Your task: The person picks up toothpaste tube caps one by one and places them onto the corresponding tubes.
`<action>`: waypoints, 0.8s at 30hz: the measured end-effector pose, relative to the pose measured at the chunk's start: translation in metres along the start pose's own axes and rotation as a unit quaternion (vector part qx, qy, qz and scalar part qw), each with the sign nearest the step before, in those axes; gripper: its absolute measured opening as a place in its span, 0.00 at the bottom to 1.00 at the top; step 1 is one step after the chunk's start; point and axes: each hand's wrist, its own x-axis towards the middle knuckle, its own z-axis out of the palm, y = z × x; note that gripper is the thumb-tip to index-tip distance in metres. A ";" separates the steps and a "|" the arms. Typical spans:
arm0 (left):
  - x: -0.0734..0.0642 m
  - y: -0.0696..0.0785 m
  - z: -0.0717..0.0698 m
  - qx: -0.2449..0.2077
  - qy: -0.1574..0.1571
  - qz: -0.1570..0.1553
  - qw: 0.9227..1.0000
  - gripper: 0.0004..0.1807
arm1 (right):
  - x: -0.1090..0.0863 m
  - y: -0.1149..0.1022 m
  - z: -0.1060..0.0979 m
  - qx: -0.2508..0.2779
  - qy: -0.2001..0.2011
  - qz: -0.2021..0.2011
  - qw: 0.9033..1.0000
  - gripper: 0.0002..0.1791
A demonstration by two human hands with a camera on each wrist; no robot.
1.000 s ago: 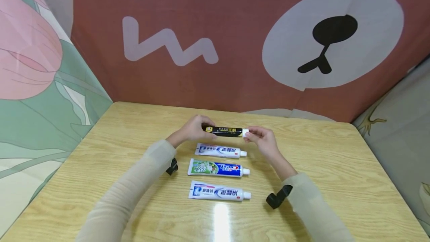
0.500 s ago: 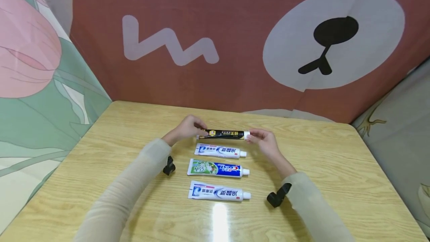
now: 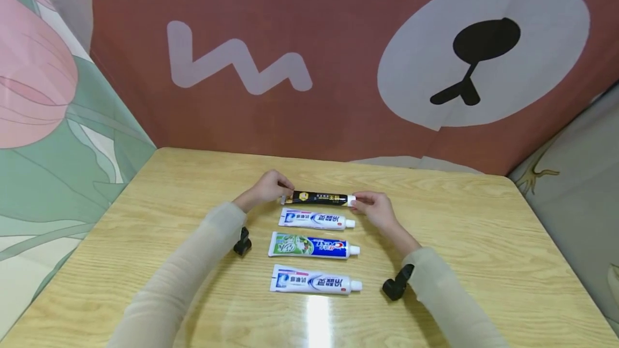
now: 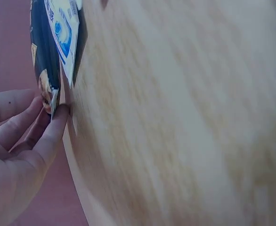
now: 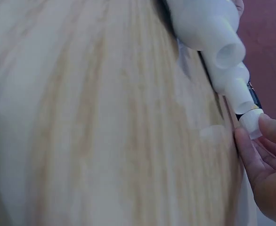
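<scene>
A black toothpaste tube (image 3: 319,198) with a white cap lies crosswise as the farthest of a row on the table. My left hand (image 3: 266,188) pinches its flat tail end between thumb and fingers, as the left wrist view shows on the tube's tail (image 4: 46,89). At the other end, my right hand (image 3: 378,211) pinches the white cap (image 5: 251,122). Just nearer lies a white-and-blue toothpaste tube (image 3: 311,219), then a green-and-blue Crest tube (image 3: 309,245), then another white-and-blue tube (image 3: 309,280). All caps point right.
The wood-grain table (image 3: 483,240) reaches back to a reddish-brown cloth backdrop (image 3: 338,122) with a cartoon bear. A flowered cloth (image 3: 34,176) hangs at the left. Black wrist cameras (image 3: 396,283) sit on both wrists.
The black tube has come down and nearer, close behind the row. My left hand has slid outward from its body to its tail end; the right still holds the cap.
</scene>
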 end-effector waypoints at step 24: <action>-0.021 0.015 0.007 0.070 0.065 0.111 0.989 0.11 | -0.010 -0.007 -0.001 -0.135 0.091 -0.027 0.986 0.07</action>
